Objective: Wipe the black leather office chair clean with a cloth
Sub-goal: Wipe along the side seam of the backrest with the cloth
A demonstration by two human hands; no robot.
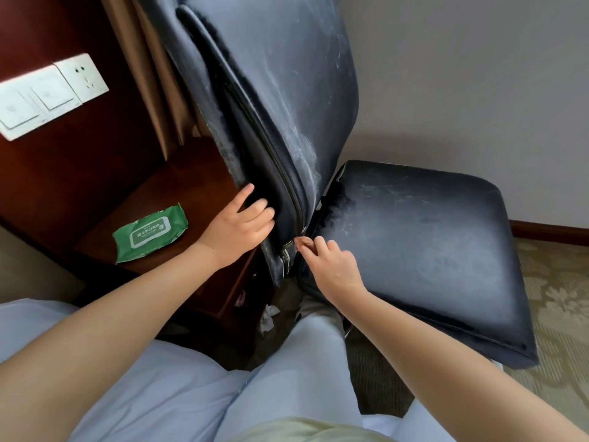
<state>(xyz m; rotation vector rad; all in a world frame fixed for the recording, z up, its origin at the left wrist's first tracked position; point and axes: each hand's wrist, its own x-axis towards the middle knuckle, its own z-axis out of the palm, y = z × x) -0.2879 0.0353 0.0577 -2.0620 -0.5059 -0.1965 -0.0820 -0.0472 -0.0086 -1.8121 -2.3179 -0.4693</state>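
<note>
Barely begun, by the look of it. Black leather office chair right in front, backrest upright at centre, seat cushion jutting to the right over patterned carpet. Grey dust film and pale smears across both backrest and seat; no clearly wiped patch to be made out. No cloth to be seen in either of the hands.

Left hand at the backrest's lower left edge, fingers curled round the padded rim, gripping it. Right hand low at the gap between backrest and seat, thumb and forefinger pinched together on something small and brownish; too small to tell what it is, possibly a scrap or bit of debris.

Green pack of wet wipes lying flat on the dark wooden worktop just left of the chair, lid seemingly closed. Crumpled white tissues on the floor below, near the chair's base.

Judging from this: picking off loose debris or inspecting first, with practically all the wiping of backrest, seat and edges yet to do.
</note>
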